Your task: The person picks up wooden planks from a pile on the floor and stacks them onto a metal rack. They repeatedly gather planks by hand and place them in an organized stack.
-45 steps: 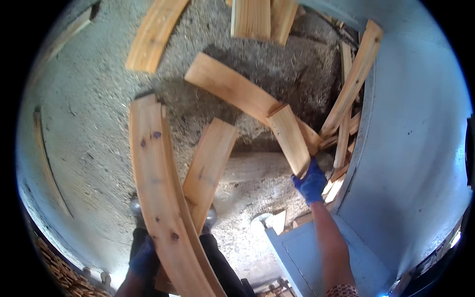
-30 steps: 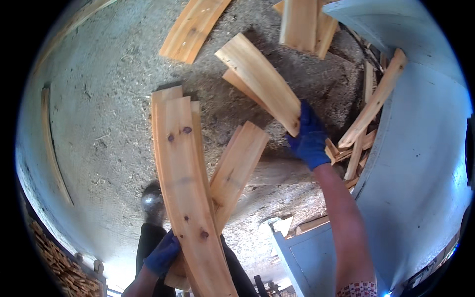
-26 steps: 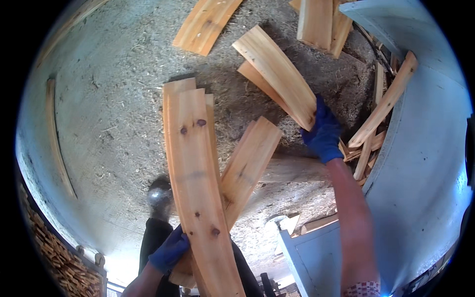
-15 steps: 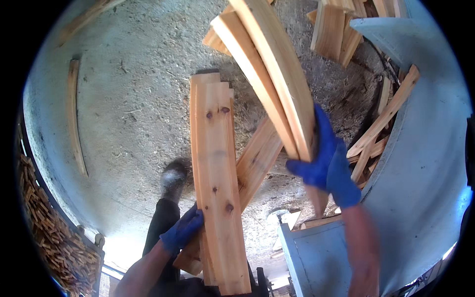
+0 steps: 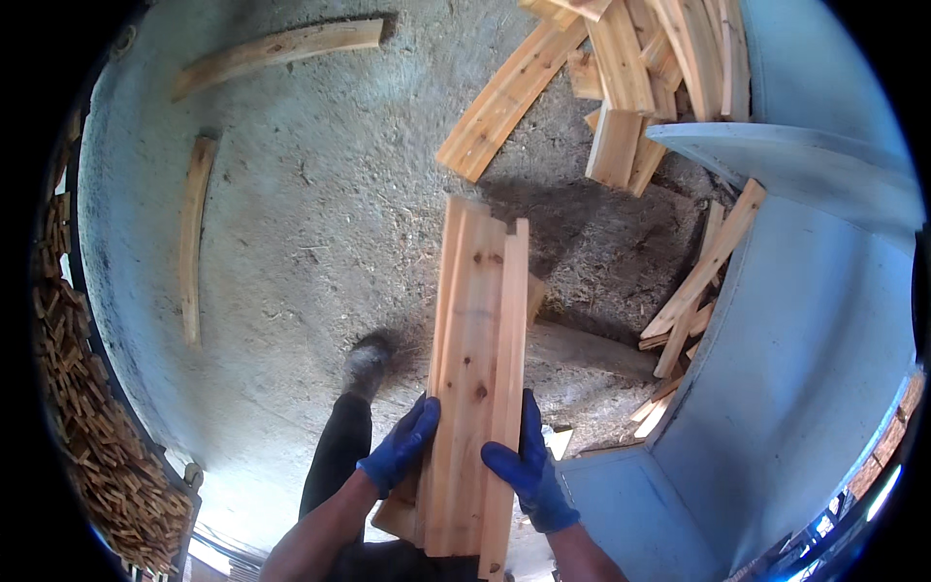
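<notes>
Now that our blue-gloved right hand (image 5: 529, 473) is back from the right, we have more long, flat, light-brown wooden boards (image 5: 469, 373) together near us, squeezed from both sides between that hand and our blue-gloved left hand (image 5: 400, 448).

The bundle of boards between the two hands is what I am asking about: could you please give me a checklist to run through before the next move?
1. Left hand gripping the left edge of the bundle of boards: ok.
2. Right hand gripping its right edge: ok, thumb over the face.
3. Far ends flush: not ok, they are staggered.
4. Boards all parallel: not ok, a lower board juts out at an angle on the left.
5. Floor free of loose wood: not ok, a narrow board lies at left.
6. Underside supported: cannot tell, hidden.
</notes>
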The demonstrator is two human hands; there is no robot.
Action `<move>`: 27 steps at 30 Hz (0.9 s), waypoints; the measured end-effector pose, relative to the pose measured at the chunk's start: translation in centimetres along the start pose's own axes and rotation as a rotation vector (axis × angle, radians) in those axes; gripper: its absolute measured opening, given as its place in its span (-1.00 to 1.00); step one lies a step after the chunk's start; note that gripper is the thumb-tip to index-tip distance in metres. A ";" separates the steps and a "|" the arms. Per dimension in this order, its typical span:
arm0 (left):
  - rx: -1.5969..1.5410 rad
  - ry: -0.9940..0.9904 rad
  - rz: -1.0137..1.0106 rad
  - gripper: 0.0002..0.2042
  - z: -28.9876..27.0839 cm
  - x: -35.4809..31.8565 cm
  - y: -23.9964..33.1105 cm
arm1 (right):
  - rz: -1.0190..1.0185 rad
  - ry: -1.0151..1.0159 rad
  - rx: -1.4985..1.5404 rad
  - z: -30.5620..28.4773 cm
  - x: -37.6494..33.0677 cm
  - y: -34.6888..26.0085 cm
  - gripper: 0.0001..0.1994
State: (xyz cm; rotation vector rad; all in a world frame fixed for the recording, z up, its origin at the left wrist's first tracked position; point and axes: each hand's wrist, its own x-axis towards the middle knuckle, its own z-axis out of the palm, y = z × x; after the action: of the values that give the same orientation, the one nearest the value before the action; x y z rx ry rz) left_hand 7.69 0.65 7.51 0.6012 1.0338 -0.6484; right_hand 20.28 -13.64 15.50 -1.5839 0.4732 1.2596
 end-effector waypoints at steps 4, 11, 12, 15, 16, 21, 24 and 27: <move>0.184 0.097 0.050 -0.26 2.2 -5.7 1.9 | -0.091 -0.001 0.173 1.4 -4.8 -0.1 -0.14; 0.283 0.128 0.122 -0.18 3.0 -19.6 4.0 | 0.042 -0.010 0.122 6.7 -16.5 -4.6 -0.22; 0.268 0.142 0.117 -0.20 3.6 -22.9 5.8 | 0.087 -0.037 0.161 7.5 -18.2 -5.6 -0.23; 0.162 0.115 0.272 -0.18 2.0 -26.2 1.3 | -0.055 -0.070 0.035 9.7 -22.4 -6.3 -0.24; 0.097 0.082 0.327 -0.19 0.3 -24.9 -1.0 | -0.090 -0.105 -0.051 10.4 -23.8 -6.8 -0.25; 0.044 0.580 0.748 -0.29 3.3 -41.4 1.3 | -0.139 -0.313 -0.155 14.1 -25.9 -7.1 -0.54; 0.077 0.531 0.907 -0.30 3.0 -47.3 1.9 | -0.244 -0.345 -0.233 15.7 -28.7 -9.4 -0.47; -0.069 0.646 1.154 -0.30 1.7 -51.7 -1.9 | -0.443 -0.526 -0.374 20.9 -33.8 -10.9 -0.44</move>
State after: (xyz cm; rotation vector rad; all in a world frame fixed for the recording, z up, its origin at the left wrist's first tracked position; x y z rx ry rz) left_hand -11.50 8.56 54.89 1.2325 1.0743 0.6362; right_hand 5.94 -0.12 51.68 -1.4627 -0.4466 1.3899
